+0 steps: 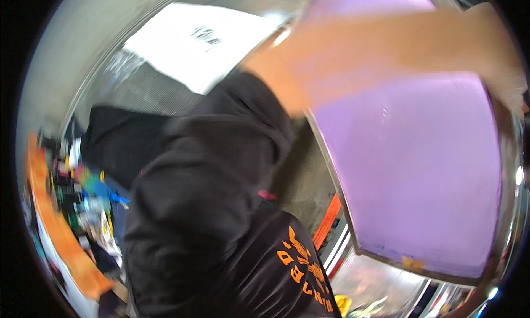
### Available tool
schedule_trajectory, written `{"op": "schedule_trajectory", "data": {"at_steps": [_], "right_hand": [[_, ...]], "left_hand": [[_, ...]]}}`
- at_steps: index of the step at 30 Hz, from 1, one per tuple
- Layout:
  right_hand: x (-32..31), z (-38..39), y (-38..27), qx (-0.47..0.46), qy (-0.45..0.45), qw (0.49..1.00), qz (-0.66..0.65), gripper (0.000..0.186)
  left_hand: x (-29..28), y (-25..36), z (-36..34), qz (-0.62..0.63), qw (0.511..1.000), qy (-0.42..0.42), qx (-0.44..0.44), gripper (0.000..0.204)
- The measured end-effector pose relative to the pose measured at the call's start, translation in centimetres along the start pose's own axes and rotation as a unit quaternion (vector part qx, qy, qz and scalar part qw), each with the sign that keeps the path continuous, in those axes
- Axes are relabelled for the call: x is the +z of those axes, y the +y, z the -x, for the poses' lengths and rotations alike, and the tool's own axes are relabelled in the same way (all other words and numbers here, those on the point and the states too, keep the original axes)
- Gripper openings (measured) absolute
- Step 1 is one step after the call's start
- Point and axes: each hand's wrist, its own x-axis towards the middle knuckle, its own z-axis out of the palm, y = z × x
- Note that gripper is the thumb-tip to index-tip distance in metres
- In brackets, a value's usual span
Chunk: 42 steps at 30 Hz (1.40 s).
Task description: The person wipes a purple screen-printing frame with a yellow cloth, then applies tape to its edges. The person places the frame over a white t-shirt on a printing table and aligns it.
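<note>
My left arm, in a black sleeve, reaches across the view to the upper right. At the far right rim my left hand (499, 56) is blurred, its fingers bent down over the edge of a screen-printing frame (408, 169) and closed on it. The frame holds a pale purple mesh and is tilted, with a bit of yellowish tape (413, 263) along its lower edge. My forearm passes in front of the upper part of the mesh. My right hand does not show.
A white cloth with a dark print (187, 42) lies on a grey textured surface (165, 89) at upper left, with black cloth (118, 139) below it. Bottles and small items (91, 207) crowd beside an orange edge (61, 224) at left. An orange bar (327, 221) runs left of the frame.
</note>
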Motion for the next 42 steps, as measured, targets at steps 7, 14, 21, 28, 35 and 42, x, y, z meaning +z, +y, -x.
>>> {"op": "schedule_trajectory", "data": {"at_steps": [7, 14, 21, 28, 35, 42], "right_hand": [[12.9, -10.7, -11.0, 0.121, -0.253, 0.949, -0.146, 0.106], [21.8, -8.2, -11.4, 0.074, -0.317, 0.921, -0.213, 0.089], [33.6, -3.2, -25.6, -0.01, -0.304, 0.865, -0.4, 0.066], [37.6, 8.6, -49.7, -0.001, -0.387, 0.715, -0.582, 0.057], [38.8, 18.4, -71.3, -0.122, -0.583, 0.607, -0.527, 0.058], [40.6, 23.2, -79.9, -0.263, -0.597, 0.615, -0.444, 0.06]], "left_hand": [[-14.8, 0.5, 41.6, -0.081, 0.697, -0.115, -0.703, 0.055], [-18.9, 11.3, 38.3, 0.312, 0.267, 0.138, -0.901, 0.092], [-32.3, -0.2, 21.2, 0.099, 0.599, 0.102, -0.788, 0.103], [-51.4, -6.3, 15.2, -0.049, 0.685, 0.195, -0.7, 0.061], [-71.7, -3.4, 16.0, -0.286, 0.634, 0.298, -0.654, 0.089], [-75.2, 0.6, 16.8, -0.279, 0.588, 0.386, -0.654, 0.098]]}}
